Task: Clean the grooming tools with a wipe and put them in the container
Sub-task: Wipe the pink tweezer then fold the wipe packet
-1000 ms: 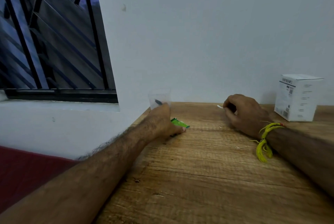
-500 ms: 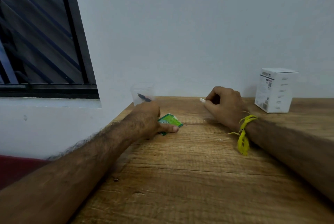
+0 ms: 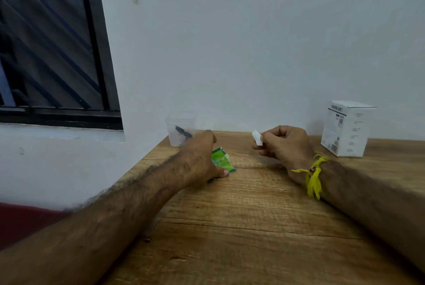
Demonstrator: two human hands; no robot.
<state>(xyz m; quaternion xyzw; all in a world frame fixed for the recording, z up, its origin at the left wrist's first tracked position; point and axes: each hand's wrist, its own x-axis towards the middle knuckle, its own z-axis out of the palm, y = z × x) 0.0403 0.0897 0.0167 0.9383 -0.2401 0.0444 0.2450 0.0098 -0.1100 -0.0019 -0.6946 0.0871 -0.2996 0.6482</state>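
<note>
Lifted off the table (image 3: 253, 227) since a second ago, the right hand (image 3: 284, 144) pinches a white wipe (image 3: 257, 138). Left hand (image 3: 200, 158), at ten o'clock, grips a green sachet (image 3: 222, 160). Beyond, a clear container (image 3: 180, 123) holds dark tools (image 3: 182, 133).

- The small white cardboard box (image 3: 347, 128) on the wooden table carried a dark brand word along its top edge, too blurred to read for certain.
- Its side print and the green foil sachet (image 3: 222, 160) were illegible.
</note>
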